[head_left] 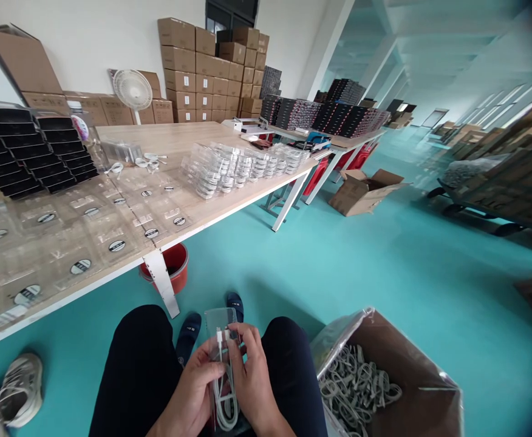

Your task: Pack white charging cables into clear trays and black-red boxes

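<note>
We sat to the right of the long table with a pale wooden top and white edge (170, 133). Lower than that table's top and just beside its right edge, we held a white coiled cable with pale connectors (226, 406) together with a flat, clear plastic case (218, 315); how far the cable sat inside the case we could not tell. Our left hand (193, 379) was clamped on the side of the case, its thumb over the cable, while our right hand (250, 367) had its fingers closed about the connector end.

Farther right of the table, an open brown cardboard box lined with clear film (421, 370) held a heap of tangled white cables (357, 385). On the table's near part we had rows of clear plastic cases with oval black-and-white labels (118, 246), with stacked black boxes (29, 145) at its left. Stacks of clear packs with white contents (243, 167) lay along its right edge. A round red plastic bucket (179, 270) stood under the table; a round white fan (132, 89) stood behind it.
</note>
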`<control>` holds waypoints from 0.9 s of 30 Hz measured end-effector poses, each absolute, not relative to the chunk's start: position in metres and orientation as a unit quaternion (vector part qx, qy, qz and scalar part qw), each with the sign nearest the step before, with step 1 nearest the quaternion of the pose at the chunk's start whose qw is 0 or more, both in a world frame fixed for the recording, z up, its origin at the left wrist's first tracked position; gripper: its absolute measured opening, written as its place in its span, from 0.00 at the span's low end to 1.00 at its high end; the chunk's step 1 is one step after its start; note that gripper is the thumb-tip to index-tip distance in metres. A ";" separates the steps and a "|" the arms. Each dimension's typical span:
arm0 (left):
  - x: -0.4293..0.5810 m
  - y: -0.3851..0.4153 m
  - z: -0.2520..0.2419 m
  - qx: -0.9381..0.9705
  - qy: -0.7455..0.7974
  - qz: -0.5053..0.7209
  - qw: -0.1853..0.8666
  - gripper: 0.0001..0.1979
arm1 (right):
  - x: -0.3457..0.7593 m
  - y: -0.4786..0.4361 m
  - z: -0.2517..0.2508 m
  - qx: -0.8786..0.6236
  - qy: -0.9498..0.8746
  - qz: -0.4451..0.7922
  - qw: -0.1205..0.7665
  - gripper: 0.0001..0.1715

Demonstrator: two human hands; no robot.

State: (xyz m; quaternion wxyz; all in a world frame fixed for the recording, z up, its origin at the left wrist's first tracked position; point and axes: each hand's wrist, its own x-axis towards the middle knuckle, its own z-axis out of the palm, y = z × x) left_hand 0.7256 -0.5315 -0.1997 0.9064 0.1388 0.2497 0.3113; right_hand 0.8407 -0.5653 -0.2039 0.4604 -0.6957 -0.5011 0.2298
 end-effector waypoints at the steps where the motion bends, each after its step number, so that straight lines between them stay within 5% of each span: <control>1: 0.727 -0.531 -0.200 0.137 0.249 0.318 0.904 0.18 | 0.841 -0.566 -0.205 -0.696 -0.509 0.228 0.451 0.13; 9: 0.732 -0.530 -0.206 0.133 0.283 0.343 0.886 0.17 | 0.835 -0.568 -0.223 -0.750 -0.546 0.146 0.344 0.25; 17: 0.718 -0.514 -0.213 0.103 0.278 0.340 0.892 0.16 | 0.840 -0.562 -0.228 -0.651 -0.331 0.459 0.507 0.41; 21: 0.714 -0.509 -0.215 0.089 0.311 0.363 0.874 0.15 | 0.841 -0.573 -0.216 -0.545 -0.288 0.577 0.535 0.35; 27: 0.715 -0.504 -0.208 0.097 0.380 0.357 0.847 0.11 | 0.838 -0.580 -0.205 -0.507 -0.290 0.597 0.550 0.26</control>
